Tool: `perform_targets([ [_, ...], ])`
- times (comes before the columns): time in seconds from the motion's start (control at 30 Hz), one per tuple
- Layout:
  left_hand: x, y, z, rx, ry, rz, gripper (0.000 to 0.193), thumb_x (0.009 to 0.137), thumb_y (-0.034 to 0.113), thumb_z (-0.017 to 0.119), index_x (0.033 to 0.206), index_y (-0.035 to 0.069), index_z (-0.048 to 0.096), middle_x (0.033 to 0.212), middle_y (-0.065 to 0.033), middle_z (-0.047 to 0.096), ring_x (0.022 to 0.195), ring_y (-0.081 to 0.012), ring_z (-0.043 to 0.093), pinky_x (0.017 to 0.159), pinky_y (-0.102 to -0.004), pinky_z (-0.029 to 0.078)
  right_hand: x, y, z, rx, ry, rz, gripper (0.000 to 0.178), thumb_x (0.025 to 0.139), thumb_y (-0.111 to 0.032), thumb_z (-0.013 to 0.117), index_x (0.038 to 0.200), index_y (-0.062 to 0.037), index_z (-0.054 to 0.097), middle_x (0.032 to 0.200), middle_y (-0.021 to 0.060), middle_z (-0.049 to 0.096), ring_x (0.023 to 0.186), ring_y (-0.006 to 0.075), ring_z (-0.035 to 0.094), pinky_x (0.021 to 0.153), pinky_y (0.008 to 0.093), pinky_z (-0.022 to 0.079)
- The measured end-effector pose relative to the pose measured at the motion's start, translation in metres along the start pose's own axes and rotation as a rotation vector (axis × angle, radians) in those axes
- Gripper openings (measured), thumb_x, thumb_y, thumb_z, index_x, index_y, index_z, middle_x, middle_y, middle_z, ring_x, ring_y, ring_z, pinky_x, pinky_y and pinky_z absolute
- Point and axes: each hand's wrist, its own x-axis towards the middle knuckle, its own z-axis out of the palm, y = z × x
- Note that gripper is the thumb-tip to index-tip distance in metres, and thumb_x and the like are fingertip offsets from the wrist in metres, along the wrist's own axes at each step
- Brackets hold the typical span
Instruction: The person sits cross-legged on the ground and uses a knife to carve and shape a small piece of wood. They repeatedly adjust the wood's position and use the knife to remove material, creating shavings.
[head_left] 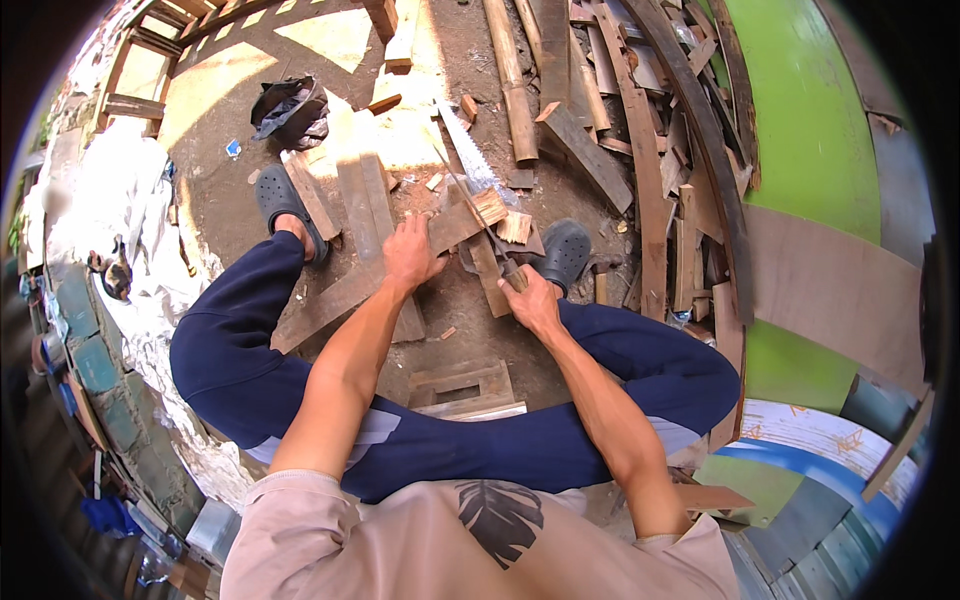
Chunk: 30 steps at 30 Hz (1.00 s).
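Observation:
My left hand (412,252) is closed over a wooden plank (340,297) that slants up to the right, pressing it down on other boards. The plank's right end is pale, freshly cut wood. In my right hand (534,300) is the wooden handle of a long, thin blade (489,234), seen nearly edge-on, so its exact kind is unclear. The blade points away from me and passes beside the plank's cut end. A short pale wood block (515,228) lies just right of the blade. Behind it, a shiny toothed strip, like a saw blade (470,155), lies on the ground.
Several long boards and scraps form a wood pile (650,150) on the right, beside a green panel (815,110). A dark bag (292,112) sits far left. White sheeting (130,200) covers the left edge. A small wooden frame (460,387) lies between my legs.

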Motion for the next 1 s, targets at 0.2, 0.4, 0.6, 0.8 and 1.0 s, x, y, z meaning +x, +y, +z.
perform_targets([
  [0.2,-0.004,-0.006,0.005,-0.016,0.084,0.041,0.078,0.064,0.039,0.091,0.126,0.006,0.056,0.113,-0.0107,0.062,0.11,-0.0295,0.064,0.089,-0.0423,0.056,-0.006,-0.026,0.003,0.276,0.122,-0.112,0.03,0.092,-0.03,0.071,0.093,-0.0011,0.063,0.08,0.0217,0.07,0.078,0.0394,0.071,0.07,0.0451,0.052],
  [0.4,-0.001,-0.005,0.003,-0.031,0.069,0.047,0.078,0.064,0.035,0.092,0.127,0.007,0.057,0.112,-0.0104,0.062,0.109,-0.0304,0.064,0.09,-0.0424,0.054,0.016,0.008,0.019,0.008,0.012,-0.006,0.028,0.088,-0.024,0.073,0.098,0.0006,0.063,0.079,0.0228,0.068,0.073,0.0415,0.067,0.068,0.0455,0.052],
  [0.6,-0.004,-0.008,0.006,-0.013,0.109,0.055,0.077,0.064,0.036,0.092,0.125,0.006,0.056,0.111,-0.0104,0.061,0.107,-0.0295,0.063,0.089,-0.041,0.055,0.006,-0.012,0.01,0.301,0.042,-0.067,0.03,0.087,-0.027,0.07,0.103,-0.0017,0.067,0.085,0.0261,0.071,0.085,0.0469,0.069,0.077,0.0515,0.054],
  [0.8,0.0,-0.004,-0.001,0.001,0.078,0.054,0.077,0.062,0.035,0.092,0.123,0.006,0.057,0.11,-0.0108,0.061,0.105,-0.0297,0.064,0.086,-0.041,0.055,0.014,-0.004,0.02,0.032,0.046,0.022,0.023,0.086,-0.02,0.071,0.096,-0.0006,0.063,0.076,0.0213,0.066,0.071,0.0411,0.067,0.066,0.0446,0.052],
  [1.0,-0.003,-0.008,0.003,-0.029,0.104,0.066,0.077,0.061,0.034,0.092,0.124,0.006,0.057,0.11,-0.011,0.061,0.106,-0.0299,0.064,0.086,-0.0415,0.055,0.013,-0.008,0.014,0.214,0.032,-0.023,0.029,0.085,-0.025,0.072,0.101,-0.0011,0.069,0.082,0.0241,0.071,0.078,0.0418,0.07,0.073,0.0466,0.055],
])
